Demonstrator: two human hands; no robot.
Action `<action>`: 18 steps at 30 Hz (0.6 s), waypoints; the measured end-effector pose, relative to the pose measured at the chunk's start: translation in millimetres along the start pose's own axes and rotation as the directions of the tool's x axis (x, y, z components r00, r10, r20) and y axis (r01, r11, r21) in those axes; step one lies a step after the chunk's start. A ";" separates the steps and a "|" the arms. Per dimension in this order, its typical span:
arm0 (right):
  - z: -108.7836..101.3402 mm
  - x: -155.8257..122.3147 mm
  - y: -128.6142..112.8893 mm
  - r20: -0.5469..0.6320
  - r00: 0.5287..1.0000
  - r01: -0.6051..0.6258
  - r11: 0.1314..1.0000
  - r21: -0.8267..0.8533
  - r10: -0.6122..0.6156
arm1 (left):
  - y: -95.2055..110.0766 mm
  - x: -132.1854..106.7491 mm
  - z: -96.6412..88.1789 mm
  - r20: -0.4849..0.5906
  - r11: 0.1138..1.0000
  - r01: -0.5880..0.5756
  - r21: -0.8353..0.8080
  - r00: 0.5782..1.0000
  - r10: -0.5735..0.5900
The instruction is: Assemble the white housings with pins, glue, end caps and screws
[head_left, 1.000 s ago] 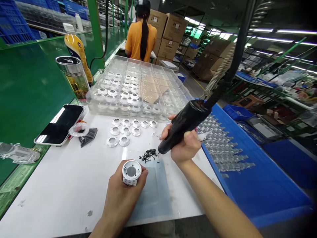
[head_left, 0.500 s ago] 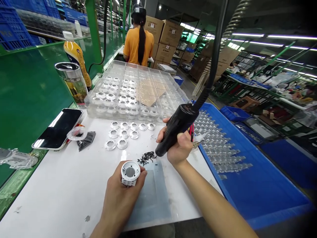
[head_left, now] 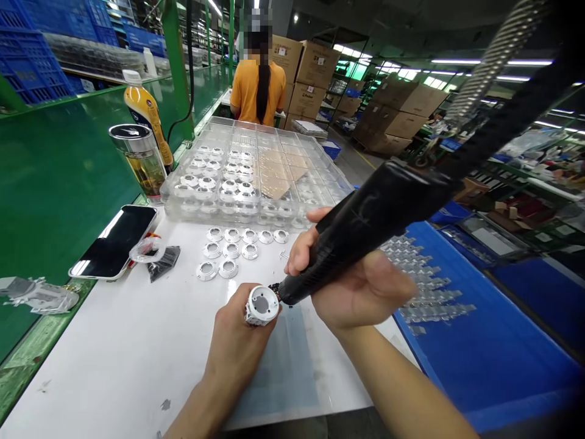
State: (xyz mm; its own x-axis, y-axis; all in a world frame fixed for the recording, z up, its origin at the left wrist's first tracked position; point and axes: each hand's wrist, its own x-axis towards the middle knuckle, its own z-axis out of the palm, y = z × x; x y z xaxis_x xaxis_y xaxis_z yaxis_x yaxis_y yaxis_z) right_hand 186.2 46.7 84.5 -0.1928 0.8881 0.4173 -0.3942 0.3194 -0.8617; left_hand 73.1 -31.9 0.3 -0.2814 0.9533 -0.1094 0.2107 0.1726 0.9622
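My left hand (head_left: 240, 338) is closed round a white cylindrical part (head_left: 262, 305), its open round end with small screw holes turned up toward me. In my right hand (head_left: 361, 292) is a black electric screwdriver (head_left: 365, 219), gripped at a slant with the cord end up to the right. The screwdriver's tip is right beside the white part's rim; whether they touch I cannot tell. A pile of small black screws (head_left: 274, 287) lies just behind, mostly hidden by my hands and the tool. Several white rings (head_left: 231, 250) rest in rows on the white tabletop (head_left: 123, 347).
A clear compartment tray (head_left: 256, 204) of white rings stands at the back. On the right, a blue bin (head_left: 461, 360) holds metal strips (head_left: 434, 296). A phone (head_left: 114, 242), a tumbler (head_left: 139, 161) and a yellow bottle (head_left: 148, 113) are at left. A person (head_left: 258, 91) works ahead.
The screwdriver has tilted flatter and come nearer to me, its tip moving from the screw pile to the white part. My left hand has shifted up and right with the part, which is now tilted.
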 end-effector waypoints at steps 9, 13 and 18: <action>3.0 15.0 -2.8 -0.138 0.985 0.104 0.994 0.017 -0.101 | -5.8 13.8 1.6 -0.002 0.996 -0.085 0.020 0.996 0.085; 2.8 15.0 -9.0 -0.123 0.990 0.069 0.996 0.048 -0.062 | -6.3 9.2 0.0 -0.019 0.986 -0.165 -0.012 0.986 0.165; 3.8 14.5 -20.4 -0.091 0.996 -0.019 0.998 0.059 0.025 | -1.1 0.2 1.0 -0.134 0.973 -0.231 -0.022 0.965 0.226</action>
State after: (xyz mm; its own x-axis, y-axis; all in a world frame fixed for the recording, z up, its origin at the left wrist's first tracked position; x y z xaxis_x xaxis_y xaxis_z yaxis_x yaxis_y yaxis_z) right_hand 188.1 51.9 109.3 -0.1199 0.9220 0.3681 -0.4427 0.2822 -0.8511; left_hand 73.8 -31.6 -1.1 -0.3495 0.9255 0.1457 0.2490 -0.0581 0.9668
